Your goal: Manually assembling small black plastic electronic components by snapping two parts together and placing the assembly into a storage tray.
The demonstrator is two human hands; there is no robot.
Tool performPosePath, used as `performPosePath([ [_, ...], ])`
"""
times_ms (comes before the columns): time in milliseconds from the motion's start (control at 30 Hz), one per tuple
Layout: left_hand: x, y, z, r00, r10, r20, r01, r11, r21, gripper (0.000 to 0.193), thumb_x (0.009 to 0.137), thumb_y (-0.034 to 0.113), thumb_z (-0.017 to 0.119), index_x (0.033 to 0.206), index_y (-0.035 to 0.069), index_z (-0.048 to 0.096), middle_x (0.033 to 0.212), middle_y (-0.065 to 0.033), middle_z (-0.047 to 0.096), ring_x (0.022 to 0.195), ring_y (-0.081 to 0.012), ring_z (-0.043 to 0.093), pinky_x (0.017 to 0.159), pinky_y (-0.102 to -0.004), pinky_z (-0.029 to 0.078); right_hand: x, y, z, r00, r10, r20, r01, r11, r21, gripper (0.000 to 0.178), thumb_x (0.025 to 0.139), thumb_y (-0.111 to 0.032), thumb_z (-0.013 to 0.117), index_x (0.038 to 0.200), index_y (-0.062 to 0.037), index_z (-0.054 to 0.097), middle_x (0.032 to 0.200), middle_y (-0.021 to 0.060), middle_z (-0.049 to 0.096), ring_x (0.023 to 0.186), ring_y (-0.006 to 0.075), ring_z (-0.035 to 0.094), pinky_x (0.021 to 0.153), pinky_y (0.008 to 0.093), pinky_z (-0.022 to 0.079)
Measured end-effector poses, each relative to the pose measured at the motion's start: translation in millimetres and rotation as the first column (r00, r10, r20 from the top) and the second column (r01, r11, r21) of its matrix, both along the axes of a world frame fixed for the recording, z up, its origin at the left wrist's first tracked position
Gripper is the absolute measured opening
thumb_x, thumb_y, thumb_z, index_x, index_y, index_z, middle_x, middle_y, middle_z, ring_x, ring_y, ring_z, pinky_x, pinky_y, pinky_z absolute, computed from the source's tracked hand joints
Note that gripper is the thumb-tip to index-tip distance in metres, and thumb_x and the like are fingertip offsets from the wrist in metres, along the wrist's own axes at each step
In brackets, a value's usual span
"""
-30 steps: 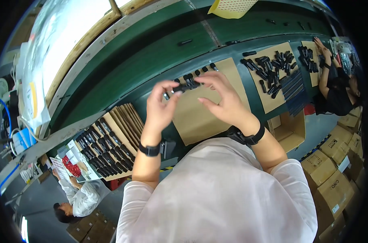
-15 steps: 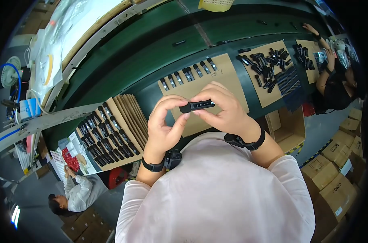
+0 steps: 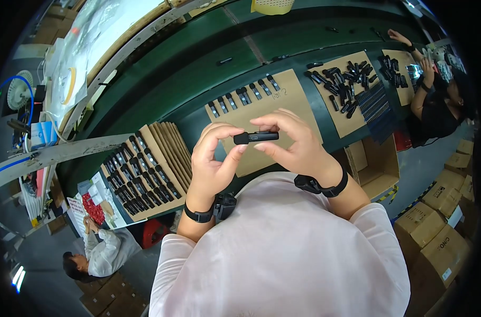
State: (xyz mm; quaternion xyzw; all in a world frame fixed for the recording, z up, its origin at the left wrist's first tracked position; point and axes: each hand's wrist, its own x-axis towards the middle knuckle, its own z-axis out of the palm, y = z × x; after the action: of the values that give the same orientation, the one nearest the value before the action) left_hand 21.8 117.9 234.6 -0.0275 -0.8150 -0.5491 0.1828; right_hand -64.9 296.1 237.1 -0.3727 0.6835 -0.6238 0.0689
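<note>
Left hand (image 3: 211, 164) and right hand (image 3: 302, 145) pinch a black clip-on microphone (image 3: 261, 137), its long axis running crosswise, rounded tip (image 3: 241, 139) pointing left.

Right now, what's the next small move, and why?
I'd probably lower the black device toward the cardboard sheet: the left hand and right hand hold it between them, and similar devices already lie in a row along the sheet's far edge.

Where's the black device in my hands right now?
The black device is just above the head view's centre, held between the left hand and the right hand, in front of the brown cardboard sheet.
</note>
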Motion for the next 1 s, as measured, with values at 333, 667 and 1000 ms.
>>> performPosePath([
  [333,-7,2,-7,1.000,0.015,-0.016,-0.015,1.000,-0.016,0.024,0.075,0.001,0.072,0.098,0.002,0.064,0.092,-0.0105,0.065,0.087,-0.0256,0.061,0.082,-0.0347,0.047,-9,3,-7,0.981,-0.020,-0.191,0.039,0.995,0.095,0.027,0.075,-0.004,0.073,0.101,-0.0040,0.064,0.090,0.0074,0.064,0.081,0.0229,0.059,0.074,0.0321,0.047],
  [667,-43,-25,-41,0.995,0.022,0.093,0.000,0.974,-0.226,0.026,0.076,0.000,0.070,0.101,0.002,0.063,0.091,-0.0121,0.064,0.087,-0.0261,0.062,0.081,-0.0357,0.048,-42,8,-69,0.985,-0.141,0.095,0.090,0.907,0.412,0.019,0.079,-0.007,0.070,0.094,-0.0031,0.059,0.084,0.0089,0.060,0.073,0.0199,0.060,0.066,0.0297,0.049],
  [1000,-86,-134,-144,0.915,0.354,0.193,-0.286,0.907,-0.310,0.018,0.082,0.001,0.063,0.101,0.000,0.063,0.088,-0.0121,0.065,0.078,-0.0215,0.064,0.075,-0.0321,0.051,-145,7,-197,0.881,-0.469,0.069,0.235,0.558,0.796,0.024,0.079,-0.020,0.069,0.094,-0.0036,0.059,0.091,0.0158,0.066,0.088,0.0344,0.064,0.073,0.0415,0.051],
])
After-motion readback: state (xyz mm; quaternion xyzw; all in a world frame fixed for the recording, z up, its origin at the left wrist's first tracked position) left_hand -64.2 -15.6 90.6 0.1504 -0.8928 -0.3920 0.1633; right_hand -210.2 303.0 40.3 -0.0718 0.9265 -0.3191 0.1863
